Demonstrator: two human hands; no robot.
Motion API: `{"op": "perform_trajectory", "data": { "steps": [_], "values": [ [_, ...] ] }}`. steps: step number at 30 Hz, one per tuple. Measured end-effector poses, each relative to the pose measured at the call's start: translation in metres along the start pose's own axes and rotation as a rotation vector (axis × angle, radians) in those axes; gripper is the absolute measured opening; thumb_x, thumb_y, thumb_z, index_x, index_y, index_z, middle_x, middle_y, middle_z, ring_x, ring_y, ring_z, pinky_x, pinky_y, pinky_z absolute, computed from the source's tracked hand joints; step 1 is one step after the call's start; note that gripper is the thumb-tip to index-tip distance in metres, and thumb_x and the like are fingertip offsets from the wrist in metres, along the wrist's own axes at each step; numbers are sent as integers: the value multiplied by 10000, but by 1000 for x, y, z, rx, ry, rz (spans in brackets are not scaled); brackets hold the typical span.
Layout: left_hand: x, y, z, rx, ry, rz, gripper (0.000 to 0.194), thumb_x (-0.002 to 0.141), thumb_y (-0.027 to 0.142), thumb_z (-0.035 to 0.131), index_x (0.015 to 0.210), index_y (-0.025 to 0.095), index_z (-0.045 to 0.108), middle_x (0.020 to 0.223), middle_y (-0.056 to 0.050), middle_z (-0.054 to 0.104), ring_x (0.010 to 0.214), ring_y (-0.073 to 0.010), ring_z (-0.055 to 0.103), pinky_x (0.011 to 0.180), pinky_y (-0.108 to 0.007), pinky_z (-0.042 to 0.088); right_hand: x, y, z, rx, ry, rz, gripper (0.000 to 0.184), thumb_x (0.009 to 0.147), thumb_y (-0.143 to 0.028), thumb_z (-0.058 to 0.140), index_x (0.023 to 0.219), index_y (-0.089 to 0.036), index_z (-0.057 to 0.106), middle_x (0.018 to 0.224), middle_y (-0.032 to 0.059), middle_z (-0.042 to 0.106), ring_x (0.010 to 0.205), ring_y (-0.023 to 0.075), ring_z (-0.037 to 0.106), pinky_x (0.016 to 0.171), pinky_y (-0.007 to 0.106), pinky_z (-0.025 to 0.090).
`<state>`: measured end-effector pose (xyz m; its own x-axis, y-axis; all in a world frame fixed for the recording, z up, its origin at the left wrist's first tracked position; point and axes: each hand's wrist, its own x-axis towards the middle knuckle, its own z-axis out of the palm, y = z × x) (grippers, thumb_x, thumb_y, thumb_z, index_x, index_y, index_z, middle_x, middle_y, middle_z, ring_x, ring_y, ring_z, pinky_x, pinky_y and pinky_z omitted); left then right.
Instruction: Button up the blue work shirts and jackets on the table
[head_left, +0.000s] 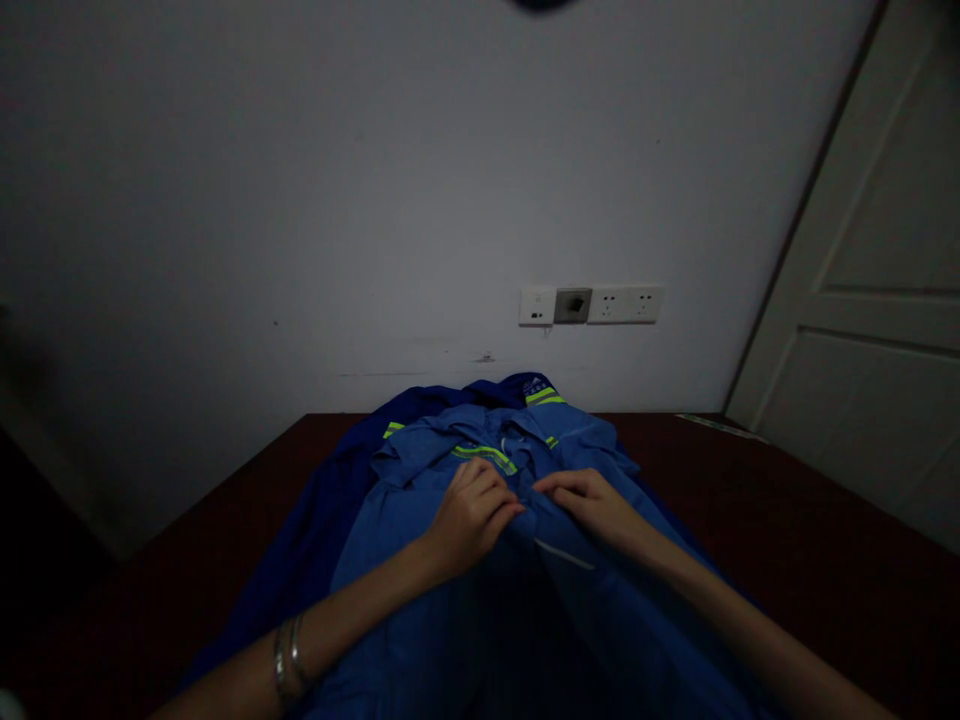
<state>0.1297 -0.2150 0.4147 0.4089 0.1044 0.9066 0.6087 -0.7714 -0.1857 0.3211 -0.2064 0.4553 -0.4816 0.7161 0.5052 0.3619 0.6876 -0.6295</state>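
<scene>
A blue jacket (pixel 386 535) with yellow-green stripes near its collar lies spread out in front of me, over darker blue cloth (pixel 296 550) that may be another garment or part of the same one. My left hand (pixel 474 508) is closed, its fingers pinching the jacket's front edge below the collar. Just to its right, my right hand (pixel 589 497) pinches the opposite front edge between thumb and fingers. Between the two hands the fabric is gathered, and any zipper there is too dark to make out. A pale line marks the cloth below my right hand.
The jacket rests on a dark reddish-brown surface (pixel 739 490) that meets a pale wall (pixel 375 200). Sockets and a switch plate (pixel 626 305) are set in the wall. A white panelled door (pixel 885 300) stands at the right. The room is dim.
</scene>
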Motion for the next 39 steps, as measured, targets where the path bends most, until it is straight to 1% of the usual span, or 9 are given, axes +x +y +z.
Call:
{"op": "perform_trajectory", "data": {
  "steps": [2,7,14,18,25,35,39],
  "values": [
    [0,0,-1,1,1,-9,178,838,250,509,769,147,636,754,-65,605,811,-185,476,738,-345,374,-1,2,0,14,-13,-3,273,687,-302,490,814,-198,708,820,17,695,791,195,610,766,327,458],
    [1,1,-2,3,0,-8,174,836,250,512,767,148,635,752,-63,605,806,-183,478,737,-346,371,-3,1,-1,46,-43,45,269,673,-320,548,844,-184,704,819,34,694,748,190,616,700,304,473],
    [0,3,-2,-15,8,-2,156,831,235,518,775,143,631,752,-61,599,805,-180,473,741,-344,380,-2,3,-1,14,-23,46,244,664,-329,588,820,-191,716,810,46,695,754,200,618,697,305,481],
    [0,3,-1,-19,20,4,153,830,228,518,770,142,629,742,-56,595,805,-179,472,749,-349,386,-2,7,0,46,-22,25,247,665,-332,592,819,-180,712,806,49,696,736,189,621,706,303,487],
    [-3,2,1,-14,37,9,142,823,236,534,776,145,631,743,-51,598,803,-175,478,736,-341,387,-3,11,1,120,-36,32,250,661,-326,602,827,-167,702,807,50,698,707,173,627,698,294,499],
    [1,2,-1,10,46,42,156,836,231,512,780,144,629,741,-52,599,811,-173,477,744,-340,382,-5,5,4,118,13,13,208,653,-297,616,791,-157,683,773,38,694,698,167,637,685,284,507],
    [-1,2,2,19,50,15,163,840,232,507,776,140,625,751,-53,598,787,-167,480,724,-329,386,-6,5,7,74,44,-28,200,663,-278,605,797,-149,679,785,36,696,722,175,643,700,289,509]
  ]
}}
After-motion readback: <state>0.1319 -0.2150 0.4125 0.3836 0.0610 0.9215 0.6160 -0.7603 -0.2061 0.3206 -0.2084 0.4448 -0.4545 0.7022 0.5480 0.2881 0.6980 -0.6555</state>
